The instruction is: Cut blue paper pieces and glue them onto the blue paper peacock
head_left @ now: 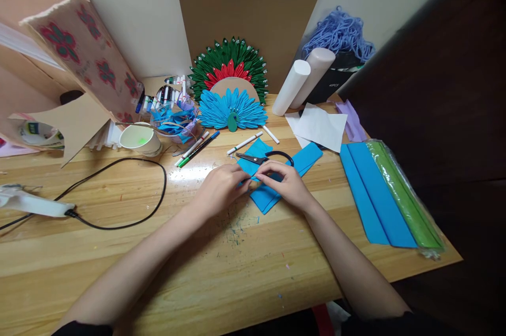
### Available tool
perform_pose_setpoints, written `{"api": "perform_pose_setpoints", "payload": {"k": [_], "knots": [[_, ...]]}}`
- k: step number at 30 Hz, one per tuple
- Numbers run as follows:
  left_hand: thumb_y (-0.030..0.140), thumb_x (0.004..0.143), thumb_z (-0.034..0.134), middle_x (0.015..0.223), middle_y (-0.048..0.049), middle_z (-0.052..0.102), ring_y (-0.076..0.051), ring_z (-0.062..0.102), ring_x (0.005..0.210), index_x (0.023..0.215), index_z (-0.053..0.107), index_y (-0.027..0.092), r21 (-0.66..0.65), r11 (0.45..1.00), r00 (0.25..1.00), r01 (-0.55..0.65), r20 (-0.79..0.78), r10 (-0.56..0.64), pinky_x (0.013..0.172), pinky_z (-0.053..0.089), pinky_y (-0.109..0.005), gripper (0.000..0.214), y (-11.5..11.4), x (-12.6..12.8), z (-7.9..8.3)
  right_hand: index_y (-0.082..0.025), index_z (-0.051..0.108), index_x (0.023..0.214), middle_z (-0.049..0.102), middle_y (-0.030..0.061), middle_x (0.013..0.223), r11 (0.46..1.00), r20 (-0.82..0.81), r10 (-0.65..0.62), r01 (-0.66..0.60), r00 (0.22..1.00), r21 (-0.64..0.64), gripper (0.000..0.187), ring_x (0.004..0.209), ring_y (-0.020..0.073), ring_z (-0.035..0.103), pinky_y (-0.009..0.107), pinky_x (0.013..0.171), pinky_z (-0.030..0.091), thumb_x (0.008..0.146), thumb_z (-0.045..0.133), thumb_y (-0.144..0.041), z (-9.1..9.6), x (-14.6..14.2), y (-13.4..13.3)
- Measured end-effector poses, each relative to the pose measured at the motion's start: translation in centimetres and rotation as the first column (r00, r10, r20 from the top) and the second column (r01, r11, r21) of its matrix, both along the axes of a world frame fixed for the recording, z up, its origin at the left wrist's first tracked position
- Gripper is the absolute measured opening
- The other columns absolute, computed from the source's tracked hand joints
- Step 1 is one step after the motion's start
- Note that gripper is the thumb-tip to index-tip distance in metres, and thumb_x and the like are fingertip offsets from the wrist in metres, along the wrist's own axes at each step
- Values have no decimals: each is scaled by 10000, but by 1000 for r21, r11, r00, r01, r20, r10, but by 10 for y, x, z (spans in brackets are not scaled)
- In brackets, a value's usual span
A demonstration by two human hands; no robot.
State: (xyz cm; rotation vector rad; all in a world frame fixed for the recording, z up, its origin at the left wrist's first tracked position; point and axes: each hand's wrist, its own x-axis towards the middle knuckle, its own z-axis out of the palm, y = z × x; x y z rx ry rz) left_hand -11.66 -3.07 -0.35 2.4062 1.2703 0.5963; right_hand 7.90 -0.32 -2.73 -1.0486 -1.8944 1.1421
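Both of my hands rest on a piece of blue paper (269, 196) lying on the wooden table (221, 272). My left hand (221, 188) has its fingers curled and pinches the paper's left edge. My right hand (284, 180) pinches the same paper from the right, fingertips meeting those of the left. Black-handled scissors (264, 157) lie just beyond my fingers on more blue paper (304, 159).
A blue paper peacock (232, 109) and a green-and-red paper fan (229, 64) stand at the back. Markers (195, 149), a paper cup (139, 138), a black cable (118, 193), white rolls (292, 85), white sheets (320, 126) and blue and green crepe packs (387, 193) surround the hands.
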Motion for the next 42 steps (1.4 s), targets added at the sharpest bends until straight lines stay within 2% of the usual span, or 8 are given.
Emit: {"api": "perform_pose_setpoints", "payload": {"k": [5, 9, 14, 24, 31, 35, 39, 42], "knots": [[293, 886, 469, 755, -86, 644, -174, 594, 700, 797, 680, 148, 55, 998, 1000, -12, -20, 13, 624, 431, -269, 271, 0, 0, -3, -194, 627, 832, 652, 33, 838, 998, -35, -18, 16, 999, -57, 123, 819, 176, 610, 306, 750, 490, 825, 576, -305, 2, 0, -1], [302, 892, 457, 747, -89, 639, -181, 590, 695, 813, 674, 136, 73, 997, 999, 3, -40, 0, 618, 426, -276, 285, 0, 0, -1, -213, 640, 888, 657, 46, 904, 992, 34, 30, -34, 999, 124, 106, 883, 193, 604, 331, 788, 483, 800, 610, -263, 4, 0, -4], [270, 891, 456, 738, -79, 621, -173, 574, 692, 765, 657, 140, 80, 997, 998, 17, -54, -13, 618, 413, -268, 270, -1, 1, -1, -235, 642, 899, 664, 45, 879, 942, 111, 58, -91, 992, 323, 103, 885, 203, 602, 359, 807, 480, 805, 601, -244, 4, 1, -5], [255, 892, 452, 728, -69, 622, -166, 567, 679, 755, 652, 143, 103, 994, 998, 27, -66, -20, 609, 405, -262, 267, -1, 1, -2, -231, 618, 905, 665, 62, 872, 848, 268, 66, -196, 961, 493, 102, 846, 212, 595, 383, 789, 487, 857, 528, -233, -1, 6, 0], [261, 889, 450, 724, -78, 635, -176, 587, 683, 753, 657, 143, 92, 996, 997, -4, -78, 12, 612, 418, -268, 274, 0, 2, -3, -210, 568, 919, 641, 72, 873, 853, 293, 48, -192, 955, 485, 88, 881, 211, 580, 370, 807, 472, 884, 488, -212, -3, 6, 0], [235, 888, 453, 743, -83, 650, -174, 593, 689, 785, 657, 132, 42, 999, 999, -26, -41, 28, 616, 424, -266, 250, 0, 2, -1, -210, 553, 915, 621, 75, 893, 890, 246, 27, -135, 969, 435, 100, 901, 203, 574, 363, 823, 465, 899, 455, -204, -3, 2, -1], [234, 886, 476, 782, -65, 670, -159, 600, 710, 839, 664, 146, -30, 996, 991, -84, 104, 86, 638, 431, -252, 213, -2, 3, 2, -212, 543, 1017, 612, 73, 989, 970, 135, -1, -32, 991, 243, 143, 951, 195, 579, 332, 814, 481, 890, 484, -242, -2, -2, -4], [239, 876, 505, 826, -51, 685, -150, 608, 733, 872, 673, 162, -99, 990, 969, -101, 215, 120, 655, 439, -244, 184, -2, 3, 3, -226, 522, 1067, 605, 63, 1055, 996, 19, -49, 48, 999, 81, 206, 955, 184, 589, 300, 783, 492, 867, 530, -275, -4, -5, -7]]}}
